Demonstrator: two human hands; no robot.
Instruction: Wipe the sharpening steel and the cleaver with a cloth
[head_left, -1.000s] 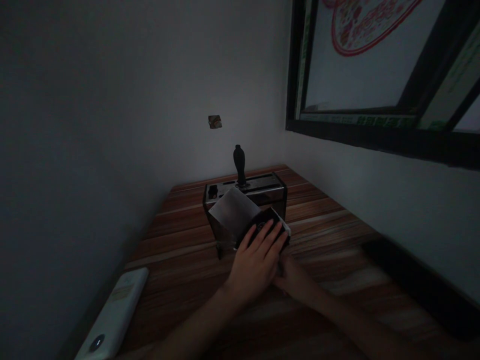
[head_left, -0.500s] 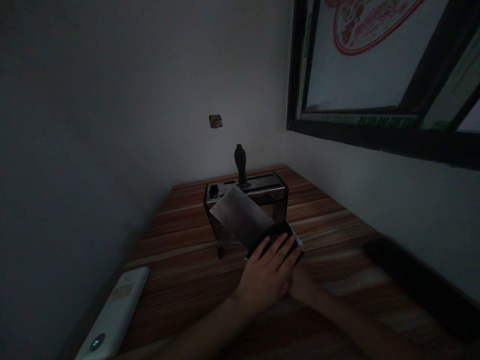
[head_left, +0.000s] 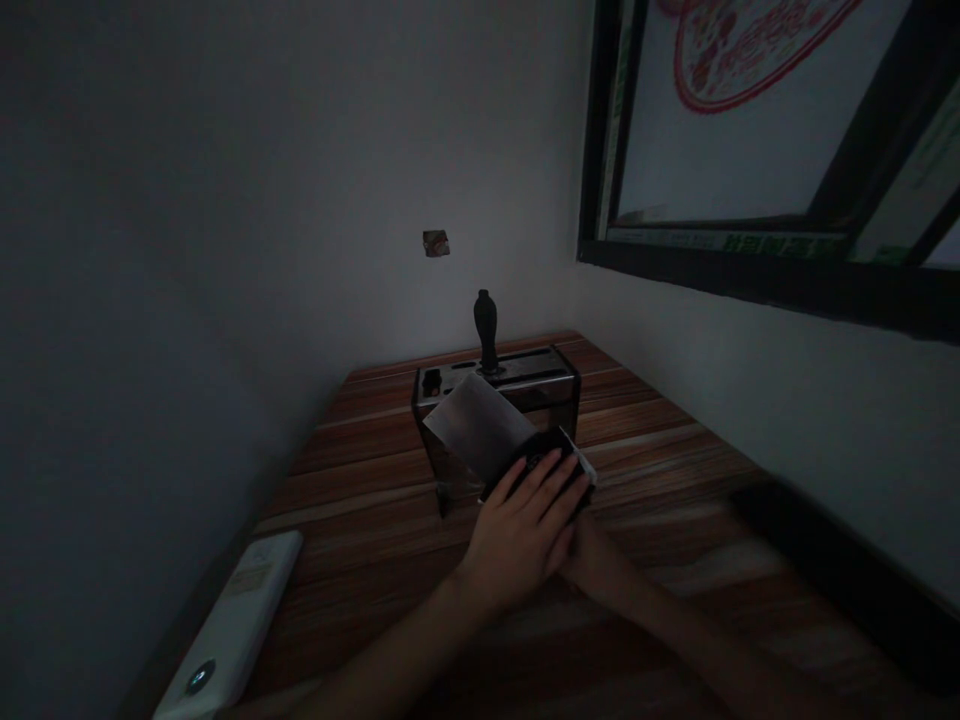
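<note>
A wide cleaver [head_left: 480, 425] with a grey blade is held tilted, its tip end pointing up and left. Over the lower part of the blade lies a black cloth [head_left: 546, 447] with a pale edge at its right. My left hand [head_left: 521, 525] is laid over this cloth, fingers bent round it against the blade. Behind and below it, my right hand [head_left: 592, 560] is closed, seemingly on the cleaver's handle; its fingers and the handle are mostly hidden. Just beyond the blade stands a knife block [head_left: 525, 368] with a black-handled tool [head_left: 486, 325] upright in it.
A white oblong device [head_left: 232, 620] with a small round display lies at the left edge of the wooden table [head_left: 645, 450]. Along the right edge lies a long dark object [head_left: 832, 570]. Walls close in behind and at the right, where a dark-framed window [head_left: 720, 170] hangs.
Both hands and the black cloth have shifted slightly left along the blade's lower end. The whole view has moved a little; the knife block stands as before.
</note>
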